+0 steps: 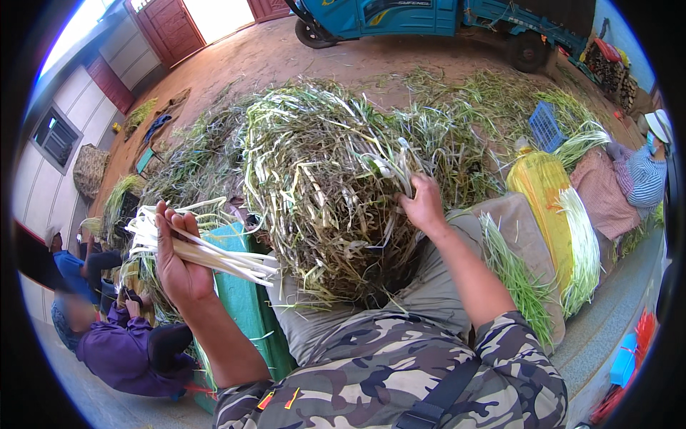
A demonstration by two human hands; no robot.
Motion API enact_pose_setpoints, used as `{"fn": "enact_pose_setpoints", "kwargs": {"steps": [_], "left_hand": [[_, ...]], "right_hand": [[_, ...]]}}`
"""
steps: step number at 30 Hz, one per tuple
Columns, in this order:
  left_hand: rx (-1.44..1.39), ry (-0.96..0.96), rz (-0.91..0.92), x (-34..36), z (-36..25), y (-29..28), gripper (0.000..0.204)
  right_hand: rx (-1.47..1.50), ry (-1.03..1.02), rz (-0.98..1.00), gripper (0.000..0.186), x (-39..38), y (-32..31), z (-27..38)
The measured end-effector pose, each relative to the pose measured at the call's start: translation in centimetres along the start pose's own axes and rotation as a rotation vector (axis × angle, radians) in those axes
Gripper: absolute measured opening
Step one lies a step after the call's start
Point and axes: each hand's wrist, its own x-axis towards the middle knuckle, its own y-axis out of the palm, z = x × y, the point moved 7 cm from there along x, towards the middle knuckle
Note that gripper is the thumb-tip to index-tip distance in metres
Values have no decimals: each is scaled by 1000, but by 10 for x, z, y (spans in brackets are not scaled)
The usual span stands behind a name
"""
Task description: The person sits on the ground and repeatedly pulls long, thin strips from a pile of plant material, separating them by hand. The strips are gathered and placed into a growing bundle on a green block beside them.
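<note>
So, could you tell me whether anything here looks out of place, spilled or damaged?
Nothing stands out. The left hand grips a tidy bundle of white stalks, the right hand reaches into the tangled heap of greens on the lap, and loose stalks litter the ground.

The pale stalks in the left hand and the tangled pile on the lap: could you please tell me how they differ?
The bunch of clean white stalks lies straight and aligned, gripped in the left hand; the big tangled green and straw-coloured pile is loose, matted and far larger, and the right hand reaches into it. Both look like long leafy stalks.
</note>
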Motion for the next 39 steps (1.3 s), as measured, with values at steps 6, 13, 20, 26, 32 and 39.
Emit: {"fn": "enact_pose_setpoints", "kwargs": {"steps": [6, 13, 20, 26, 32, 39], "left_hand": [[-3, -8, -10, 3, 2, -7, 34], [-12, -70, -15, 10, 26, -7, 33], [-15, -132, 4, 16, 54, 0, 35], [-13, -151, 32, 18, 59, -3, 35], [-6, -159, 20, 19, 64, -12, 35], [-20, -160, 18, 20, 64, -27, 36]], "right_hand": [[517, 228, 108, 26, -28, 0, -2], [701, 358, 392, 34, -120, 15, 5], [98, -112, 1000, 43, -191, 53, 15], [147, 159, 164, 81, -127, 34, -39], [152, 363, 165, 115, -139, 108, -88], [166, 571, 409, 104, -211, 171, -110]]}}
